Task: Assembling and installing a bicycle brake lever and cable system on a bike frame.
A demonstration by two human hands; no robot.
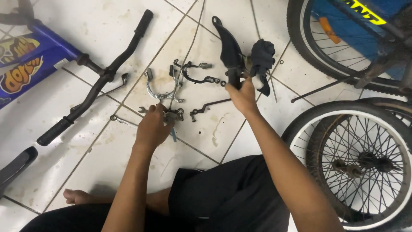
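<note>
1. The right hand (243, 95) is extended over the white tiled floor (51, 124). Its fingers are closed around the base of a black bicycle saddle (228, 47), which is held upright with its narrow nose pointing away from the person.
2. A dark cloth (262, 58) is bunched just beside the saddle, on its right, and appears to touch the clamp area; whether it is gripped by the same hand cannot be told from this view.
3. The left hand (152, 128) is lowered to the floor near the middle of the tiles. Its fingers are curled down onto a small metal brake part (175, 114); the grip is partly hidden by the back of the hand, so a firm hold cannot be confirmed.
4. A silver brake caliper arm (155, 88) and a black brake caliper arm (195, 75) are laid on the floor just beyond the left hand, between the two hands.
5. A small black lever (208, 105) is lying on the tile between the hands, apart from both.
6. A black handlebar (96, 81) with rubber grips is laid diagonally towards the left edge of the floor, well apart from the hands.
7. A blue bicycle frame (30, 56) is seen at the far left corner.
8. A spoked wheel (356, 163) with a white-walled tyre is placed at the right edge, near the right forearm; a second tyred wheel (317, 47) is seen at the far right corner.
</note>
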